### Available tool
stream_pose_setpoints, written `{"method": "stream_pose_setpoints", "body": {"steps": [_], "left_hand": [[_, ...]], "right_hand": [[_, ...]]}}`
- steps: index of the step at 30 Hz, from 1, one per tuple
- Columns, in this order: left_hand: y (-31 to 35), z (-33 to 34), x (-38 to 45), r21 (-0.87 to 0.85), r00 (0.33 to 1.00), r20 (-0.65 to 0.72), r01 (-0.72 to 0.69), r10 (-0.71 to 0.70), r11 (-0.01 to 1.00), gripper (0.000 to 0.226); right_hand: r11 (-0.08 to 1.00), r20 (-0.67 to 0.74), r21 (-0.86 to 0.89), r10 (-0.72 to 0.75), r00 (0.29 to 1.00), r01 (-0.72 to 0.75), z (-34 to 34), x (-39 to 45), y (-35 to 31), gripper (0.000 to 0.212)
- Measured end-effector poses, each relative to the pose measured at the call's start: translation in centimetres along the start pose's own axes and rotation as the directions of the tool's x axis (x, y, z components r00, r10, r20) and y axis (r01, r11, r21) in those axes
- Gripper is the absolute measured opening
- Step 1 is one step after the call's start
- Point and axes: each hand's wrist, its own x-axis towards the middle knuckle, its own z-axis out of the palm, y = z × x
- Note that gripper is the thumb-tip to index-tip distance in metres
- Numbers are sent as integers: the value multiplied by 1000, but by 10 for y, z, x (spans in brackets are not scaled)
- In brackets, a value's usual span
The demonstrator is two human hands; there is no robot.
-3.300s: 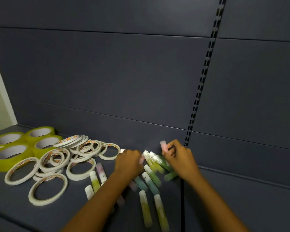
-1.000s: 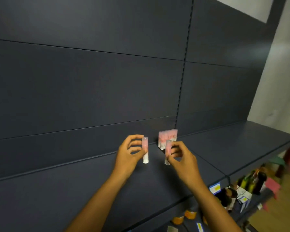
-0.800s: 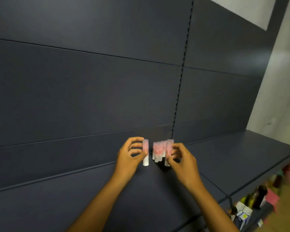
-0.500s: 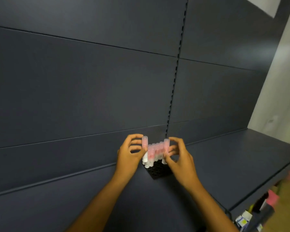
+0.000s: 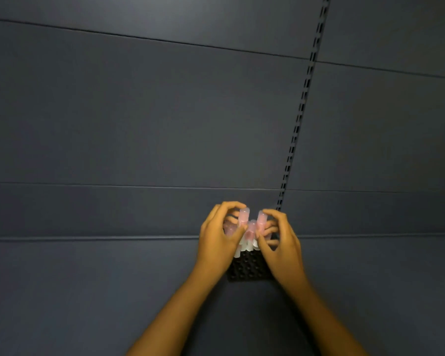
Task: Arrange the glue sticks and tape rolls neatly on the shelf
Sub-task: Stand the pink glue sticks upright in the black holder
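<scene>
Several pink-capped glue sticks (image 5: 251, 228) stand upright in a black perforated holder (image 5: 247, 267) at the back of the dark shelf (image 5: 88, 291). My left hand (image 5: 217, 242) pinches one pink glue stick (image 5: 243, 217) at the cluster's left side. My right hand (image 5: 280, 242) pinches another pink glue stick (image 5: 261, 219) at its right side. Both sticks are upright and pressed in against the group. My fingers hide the lower parts of the sticks. No tape rolls are in view.
The dark panelled back wall (image 5: 139, 124) rises right behind the holder. A slotted upright rail (image 5: 302, 111) runs down the wall to just behind my right hand. Bare shelf surface stretches to both sides.
Both hands have brought their glue sticks in from the sides onto the cluster in the black holder. The view has swung left and down, so the shelf's right end is out of sight.
</scene>
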Motion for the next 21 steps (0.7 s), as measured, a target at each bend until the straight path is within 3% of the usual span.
{"method": "stream_pose_setpoints", "body": {"steps": [4, 9, 15, 21], "left_hand": [[-5, 12, -7, 201, 998, -48, -20, 30, 979, 17], [-19, 24, -7, 324, 995, -73, -44, 71, 945, 19], [-34, 26, -9, 515, 992, -6, -107, 128, 850, 22], [-42, 29, -11, 585, 989, 24, -132, 145, 800, 24]], "right_hand": [[998, 11, 65, -13, 1000, 12, -3, 0, 21, 47], [996, 19, 85, -36, 999, 34, -6, 1, 41, 49], [992, 19, 111, -66, 998, 64, -5, 1, 44, 48], [991, 11, 115, -71, 997, 70, -7, 4, 46, 49]]}}
